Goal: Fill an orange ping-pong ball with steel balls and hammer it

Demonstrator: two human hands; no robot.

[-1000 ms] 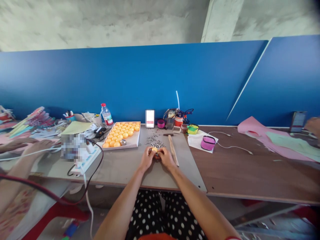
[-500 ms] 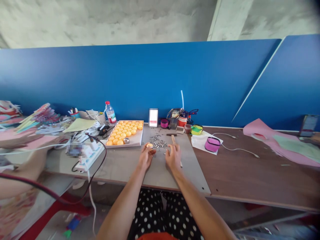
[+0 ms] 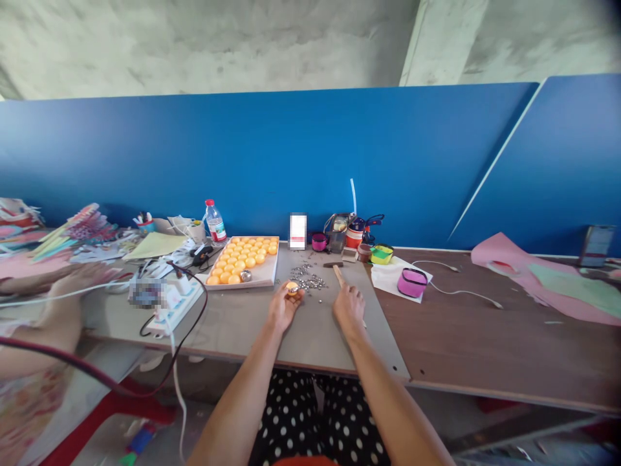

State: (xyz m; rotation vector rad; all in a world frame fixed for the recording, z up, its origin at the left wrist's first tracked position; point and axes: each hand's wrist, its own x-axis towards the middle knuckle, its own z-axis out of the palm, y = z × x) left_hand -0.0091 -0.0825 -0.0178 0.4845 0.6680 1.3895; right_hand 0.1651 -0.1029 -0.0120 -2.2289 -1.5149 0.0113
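A blue partition (image 3: pixel 262 155) fronts the wall (image 3: pixel 194 48) — grey concrete.

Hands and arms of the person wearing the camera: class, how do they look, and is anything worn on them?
The left hand and right hand are ungloved. Both arms are bare where visible, without sleeves. No watch or bracelet shows; small rings cannot be ruled out.

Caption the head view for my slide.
Left hand holds an orange ball; right hand on a wooden handle near small metal pieces.
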